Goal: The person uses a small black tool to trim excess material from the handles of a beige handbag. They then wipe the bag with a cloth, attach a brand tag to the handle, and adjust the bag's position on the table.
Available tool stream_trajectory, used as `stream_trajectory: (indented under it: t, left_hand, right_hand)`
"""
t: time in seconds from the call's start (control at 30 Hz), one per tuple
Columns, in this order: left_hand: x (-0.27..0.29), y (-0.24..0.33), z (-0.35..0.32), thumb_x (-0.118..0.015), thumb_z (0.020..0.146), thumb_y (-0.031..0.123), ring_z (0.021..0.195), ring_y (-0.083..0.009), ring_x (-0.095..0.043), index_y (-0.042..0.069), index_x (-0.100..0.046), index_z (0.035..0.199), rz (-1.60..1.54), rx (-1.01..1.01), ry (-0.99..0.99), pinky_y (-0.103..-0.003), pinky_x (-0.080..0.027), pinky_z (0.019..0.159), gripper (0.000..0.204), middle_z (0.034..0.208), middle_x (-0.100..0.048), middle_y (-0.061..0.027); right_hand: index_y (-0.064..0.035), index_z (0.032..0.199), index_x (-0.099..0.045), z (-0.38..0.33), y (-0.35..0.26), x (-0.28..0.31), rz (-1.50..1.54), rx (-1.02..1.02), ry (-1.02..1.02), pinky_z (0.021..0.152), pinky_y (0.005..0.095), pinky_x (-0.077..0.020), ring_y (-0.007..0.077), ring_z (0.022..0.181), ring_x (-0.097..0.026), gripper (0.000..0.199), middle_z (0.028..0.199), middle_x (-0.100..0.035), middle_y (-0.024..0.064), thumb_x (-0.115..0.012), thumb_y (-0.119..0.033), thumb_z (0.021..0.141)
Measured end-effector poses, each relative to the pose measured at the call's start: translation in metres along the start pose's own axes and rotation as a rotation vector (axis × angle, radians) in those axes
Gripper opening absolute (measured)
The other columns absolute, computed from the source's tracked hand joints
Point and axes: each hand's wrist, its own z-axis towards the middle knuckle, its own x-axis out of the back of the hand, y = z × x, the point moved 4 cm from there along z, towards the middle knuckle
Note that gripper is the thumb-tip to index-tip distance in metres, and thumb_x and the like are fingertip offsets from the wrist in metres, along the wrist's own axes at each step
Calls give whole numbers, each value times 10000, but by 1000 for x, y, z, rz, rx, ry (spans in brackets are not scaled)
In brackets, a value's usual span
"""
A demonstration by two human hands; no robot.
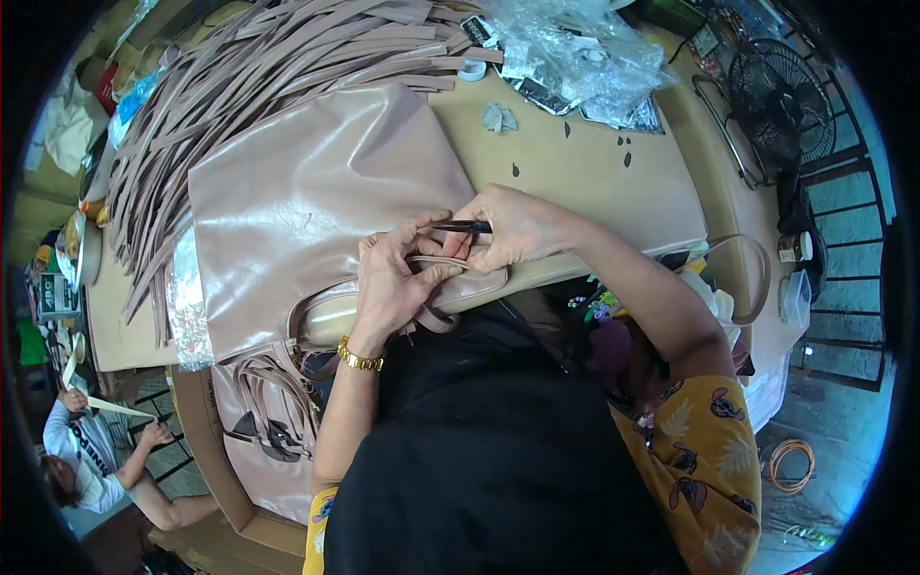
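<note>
A shiny dusty-pink leather-like bag [297, 182] lies flat on the table, its narrow strap [436, 264] bending toward me at the near edge. My left hand [393, 273], with a gold watch or bracelet [359, 355] at the wrist, is closed and pinches the strap between thumb and fingers. My right hand [517, 230] meets it from the right, closed around a slim dark tool [465, 227] that points left over the strap. The kind of tool cannot be made out, as the fingers cover much of it.
Many pink strips [316, 48] are heaped at the far left, beside clear plastic packets [565, 57]. A cardboard box [201, 412] with more pink bags stands at lower left. Beyond it, another person [101, 470] holds a pale strip. A black fan [781, 105] stands at right.
</note>
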Motion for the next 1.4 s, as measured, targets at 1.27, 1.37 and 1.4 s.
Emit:
stream_trajectory:
  t: [1.27, 1.37, 1.4]
  left_hand:
    - [3, -9, -4, -888, 636, 162, 773, -231, -616, 85, -689, 1124, -130, 68, 45, -346, -413, 846, 533, 807, -682, -37]
    - [24, 2, -16, -874, 638, 97, 790, -227, -634, 55, -723, 956, 236, -136, 83, -347, -506, 737, 354, 850, -670, -62]
    - [27, 2, -20, -853, 650, 151, 840, -269, -594, 63, -742, 835, 304, -84, 114, -377, -469, 766, 232, 848, -633, -73]
  right_hand:
    - [25, 825, -707, 32, -2, -6, -5, -2, -31, 624, 270, -487, 94, 671, -587, 160, 730, -678, 41, -744, -68, 700]
    - [32, 871, -705, 31, 1, -8, 59, 50, -45, 661, 276, -502, 107, 716, -606, 208, 795, -703, 63, -747, -83, 703]
    - [33, 884, -704, 31, 3, -10, 79, 64, -42, 671, 278, -506, 111, 730, -611, 221, 816, -709, 69, -748, -90, 705]
